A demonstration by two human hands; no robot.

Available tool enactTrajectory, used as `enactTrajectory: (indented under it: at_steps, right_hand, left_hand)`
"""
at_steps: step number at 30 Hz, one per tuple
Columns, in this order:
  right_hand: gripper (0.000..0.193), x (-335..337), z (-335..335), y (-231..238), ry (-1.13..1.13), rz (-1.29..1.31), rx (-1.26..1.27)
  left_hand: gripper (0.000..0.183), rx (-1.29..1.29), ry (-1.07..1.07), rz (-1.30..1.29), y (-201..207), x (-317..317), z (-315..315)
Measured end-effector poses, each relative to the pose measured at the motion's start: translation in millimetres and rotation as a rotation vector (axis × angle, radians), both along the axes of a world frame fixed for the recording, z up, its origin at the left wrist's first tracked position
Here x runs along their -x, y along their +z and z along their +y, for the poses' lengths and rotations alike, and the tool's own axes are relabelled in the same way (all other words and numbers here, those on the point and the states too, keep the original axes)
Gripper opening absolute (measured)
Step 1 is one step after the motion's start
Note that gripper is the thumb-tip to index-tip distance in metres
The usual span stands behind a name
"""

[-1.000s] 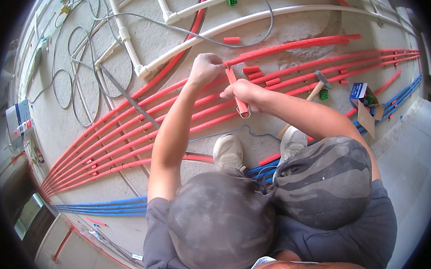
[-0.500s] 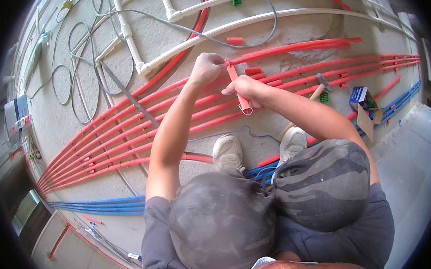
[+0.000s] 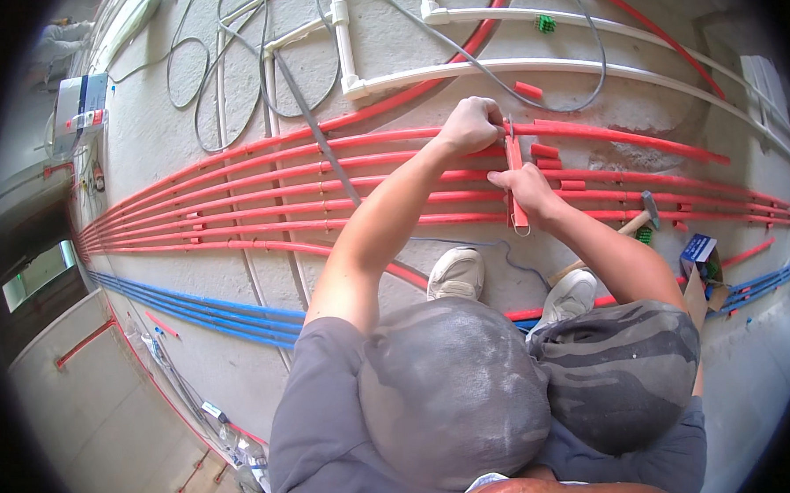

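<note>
My right hand (image 3: 531, 192) is closed around the red handles of a pipe cutter (image 3: 515, 160). A wire loop hangs at the handles' near end, and the metal jaw at the far end is at a red pipe (image 3: 390, 139). Just left of that jaw, my left hand (image 3: 473, 125) has its fingers curled on the same pipe, partly hiding it. Right of the jaw, another red length (image 3: 628, 138) runs on toward the right. Several short red pipe pieces (image 3: 545, 156) lie beside the cutter.
Several red pipes (image 3: 270, 206) fan across the concrete floor, with blue pipes (image 3: 195, 304) nearer me. White pipes (image 3: 484, 70) and a loose grey cable lie beyond. A hammer (image 3: 645, 215) and an open box (image 3: 703, 264) are at the right. My shoes (image 3: 456, 275) stand close to the pipes.
The view has turned, so the scene sits further right and tilts down at the right. Both hands stay at the pipe; the cutter's handles now point more straight toward me.
</note>
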State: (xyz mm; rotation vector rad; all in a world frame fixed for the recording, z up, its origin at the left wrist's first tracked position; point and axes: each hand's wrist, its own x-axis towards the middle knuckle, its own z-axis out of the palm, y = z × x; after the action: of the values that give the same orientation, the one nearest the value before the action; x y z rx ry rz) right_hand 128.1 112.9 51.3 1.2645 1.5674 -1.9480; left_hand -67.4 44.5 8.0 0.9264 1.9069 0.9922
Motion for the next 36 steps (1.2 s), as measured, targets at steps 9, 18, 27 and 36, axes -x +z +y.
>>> enactTrajectory:
  at_steps: [9,18,27,36]
  right_hand:
    - [0.037,-4,-15,10,-0.091,-0.044,-0.126]
    - [0.051,-3,-6,0,0.053,-0.011,-0.211]
    - [0.044,-37,19,24,-0.081,0.059,0.174]
    - [0.03,-118,38,31,0.887,0.039,0.391]
  left_hand:
    - [0.025,0.006,-0.018,0.015,12,-8,-8]
    - [0.023,0.04,-0.049,0.21,20,-18,-4]
    - [0.023,-0.033,-0.067,0.304,14,-26,-3]
    - [0.018,0.08,-0.274,0.909,24,-36,-20]
